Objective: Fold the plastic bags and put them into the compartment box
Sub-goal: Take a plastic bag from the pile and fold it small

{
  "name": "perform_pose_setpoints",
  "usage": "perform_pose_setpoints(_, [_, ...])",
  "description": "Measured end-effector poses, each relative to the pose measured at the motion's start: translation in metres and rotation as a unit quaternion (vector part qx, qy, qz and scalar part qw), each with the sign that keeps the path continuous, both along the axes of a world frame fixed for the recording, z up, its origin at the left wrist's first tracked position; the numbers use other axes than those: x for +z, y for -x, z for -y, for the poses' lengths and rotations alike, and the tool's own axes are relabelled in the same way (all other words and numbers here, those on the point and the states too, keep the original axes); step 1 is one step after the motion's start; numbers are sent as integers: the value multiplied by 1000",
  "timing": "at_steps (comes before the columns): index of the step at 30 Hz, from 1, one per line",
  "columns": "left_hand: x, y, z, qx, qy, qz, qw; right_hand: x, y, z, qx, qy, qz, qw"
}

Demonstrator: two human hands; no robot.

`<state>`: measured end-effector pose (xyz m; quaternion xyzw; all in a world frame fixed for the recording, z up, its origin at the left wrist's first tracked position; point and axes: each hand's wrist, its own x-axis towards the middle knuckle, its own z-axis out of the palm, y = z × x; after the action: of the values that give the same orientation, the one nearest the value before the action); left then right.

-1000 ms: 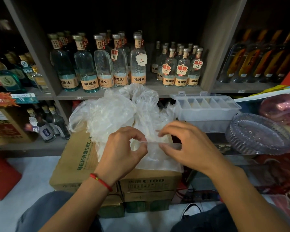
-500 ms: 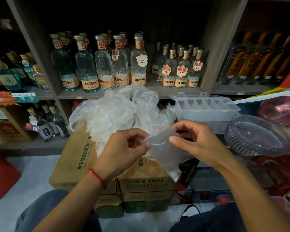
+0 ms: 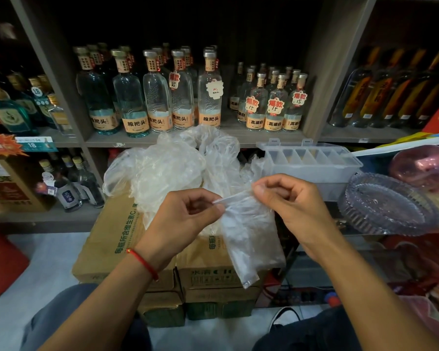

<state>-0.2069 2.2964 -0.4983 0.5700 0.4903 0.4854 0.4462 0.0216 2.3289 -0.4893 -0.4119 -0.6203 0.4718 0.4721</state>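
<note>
Left hand [image 3: 185,219] pinches the top edge of a clear plastic bag [image 3: 249,239], fingers curled; right hand [image 3: 289,206] pinches the same edge at the other end — bag hangs between them above the cardboard boxes [image 3: 107,244]. Heap of bags [image 3: 167,168] behind; compartment box [image 3: 312,160] open, right of the heap.

Two hands [image 3: 185,219], one compartment box [image 3: 312,163], one held bag [image 3: 249,239]

Clear plastic bag [image 3: 249,239] hangs pinched by its top edge (compartment box [image 3: 312,162] behind, lid open).
</note>
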Motion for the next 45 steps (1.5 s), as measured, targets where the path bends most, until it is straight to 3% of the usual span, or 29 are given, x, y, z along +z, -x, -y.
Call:
perform_pose_setpoints(4, [0,0,-2,11,-2,21,1000,-3,9,9,92,83,36,992])
perform_pose_setpoints(8, [0,2,-2,15,19,57,998,-9,22,10,33,83,67,994])
perform_pose_setpoints(10, [-1,4,-3,-32,62,74,995,-10,25,9,-1,95,33,995])
perform_pose_setpoints(13, [-7,-1,-2,-94,109,30,989,-9,25,8,-26,113,-21,993])
perform_pose_setpoints(19, [-13,-6,-3,-16,79,-4,997,-8,24,9,23,180,-86,980])
perform_pose_setpoints(24, [-11,-6,-1,-22,84,18,996,-12,24,11,28,174,-14,984])
perform_pose_setpoints(31, [-9,-5,-1,-1,72,41,997,-10,20,9,36,186,-24,982])
perform_pose_setpoints(37, [-8,-3,-4,33,100,112,988,-3,3,7,41,139,-4,989])
perform_pose_setpoints(42, [0,-10,-1,18,155,247,957,-4,5,8,27,144,-50,988])
perform_pose_setpoints(45, [-1,-10,1,35,89,197,976,-1,4,7,41,194,-116,973])
